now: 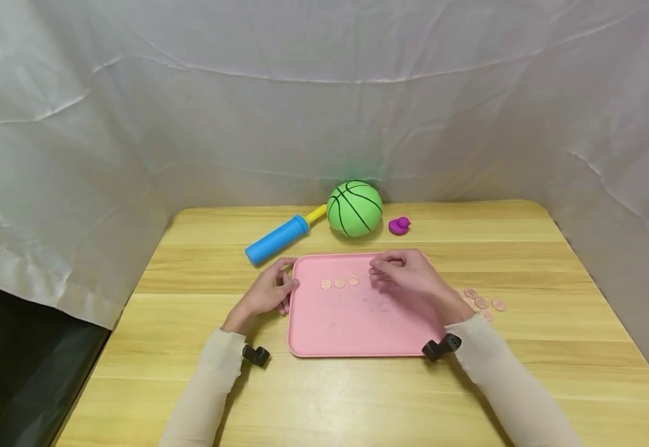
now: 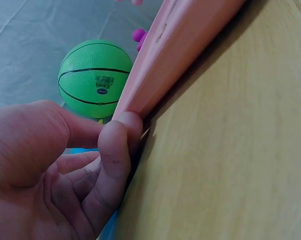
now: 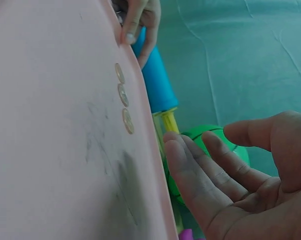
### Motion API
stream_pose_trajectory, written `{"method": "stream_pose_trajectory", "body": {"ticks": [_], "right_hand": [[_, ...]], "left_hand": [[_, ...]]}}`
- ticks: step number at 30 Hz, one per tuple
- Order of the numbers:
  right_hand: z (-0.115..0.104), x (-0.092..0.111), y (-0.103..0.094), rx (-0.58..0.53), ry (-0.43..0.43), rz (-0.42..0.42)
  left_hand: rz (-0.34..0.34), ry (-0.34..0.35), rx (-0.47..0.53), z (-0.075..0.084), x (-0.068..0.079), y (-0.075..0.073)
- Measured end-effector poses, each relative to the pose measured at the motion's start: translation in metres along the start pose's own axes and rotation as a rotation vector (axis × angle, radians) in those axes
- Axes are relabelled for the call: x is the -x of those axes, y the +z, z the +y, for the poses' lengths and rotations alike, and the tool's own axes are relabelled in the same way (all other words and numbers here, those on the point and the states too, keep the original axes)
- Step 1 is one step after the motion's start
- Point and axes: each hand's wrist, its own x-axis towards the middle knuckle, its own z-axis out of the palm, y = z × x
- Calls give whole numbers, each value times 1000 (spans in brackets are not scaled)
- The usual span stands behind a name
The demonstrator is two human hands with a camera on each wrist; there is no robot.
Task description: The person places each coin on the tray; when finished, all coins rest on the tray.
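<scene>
A pink tray lies on the wooden table, with a row of three copper-coloured coins near its far left part. My left hand pinches the tray's left rim; in the left wrist view the thumb and a finger meet at the edge. Over the tray's far right side hovers my right hand, just right of the coin row. Its fingers are loosely bent in the right wrist view, thumb apart from them, and nothing shows between them.
Several loose coins lie on the table right of the tray, partly behind my right forearm. Beyond the tray are a blue pump with a yellow end, a green ball and a purple rubber duck. Pale curtains surround the table.
</scene>
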Motion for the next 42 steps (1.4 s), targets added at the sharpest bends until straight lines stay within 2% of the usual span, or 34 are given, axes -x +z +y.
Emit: {"method": "stream_pose_trajectory", "body": {"ticks": [6, 14, 19, 27, 32, 38, 42], "right_hand": [[1, 8, -11, 51, -64, -5], [5, 25, -23, -67, -31, 13], [8, 37, -33, -75, -29, 43], [21, 53, -47, -14, -11, 92], [25, 58, -57, -1, -29, 96], [38, 59, -79, 3, -83, 97], [46, 64, -92, 58, -83, 124]], "left_hand": [[3, -4, 3, 1, 0, 1], [-6, 0, 15, -2, -2, 3], [-17, 4, 24, -2, -2, 5], [-28, -9, 25, -6, 2, 4], [-15, -19, 31, -9, 6, 0], [-8, -13, 40, -8, 9, -3], [-6, -4, 40, -8, 10, -4]]}}
